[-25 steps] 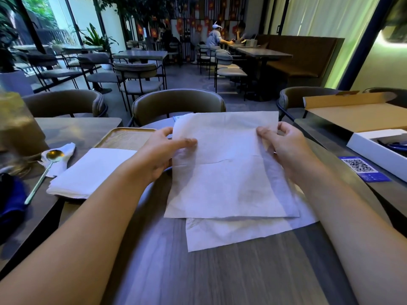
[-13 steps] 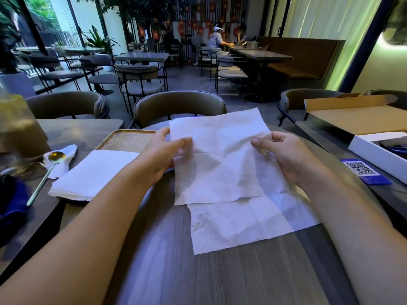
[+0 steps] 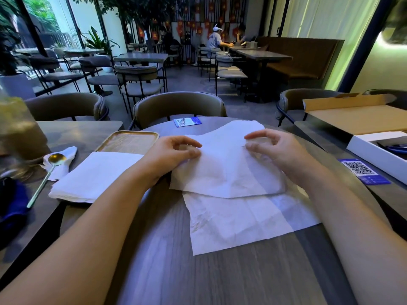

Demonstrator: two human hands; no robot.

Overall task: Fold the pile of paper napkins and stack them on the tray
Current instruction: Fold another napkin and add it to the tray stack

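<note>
A white paper napkin (image 3: pixel 226 170) lies bent over in the middle of the round table, its far edge folded toward me. My left hand (image 3: pixel 174 154) pinches its left side and my right hand (image 3: pixel 273 150) pinches its right side. Under it lies a flat unfolded napkin (image 3: pixel 240 221), which sticks out toward me. A stack of folded napkins (image 3: pixel 97 177) rests on the near end of the wooden tray (image 3: pixel 130 140) at the left.
A gold spoon (image 3: pixel 49 170) lies on a crumpled napkin at the left, beside a tall drink (image 3: pixel 17 130). QR cards (image 3: pixel 187 122) sit at the far edge and at the right. An open cardboard box (image 3: pixel 361 119) and a white box stand on the right table. Chairs ring the far side.
Both hands brought the raised napkin down toward the table and folded its top edge over toward me. The QR card behind it came into view.
</note>
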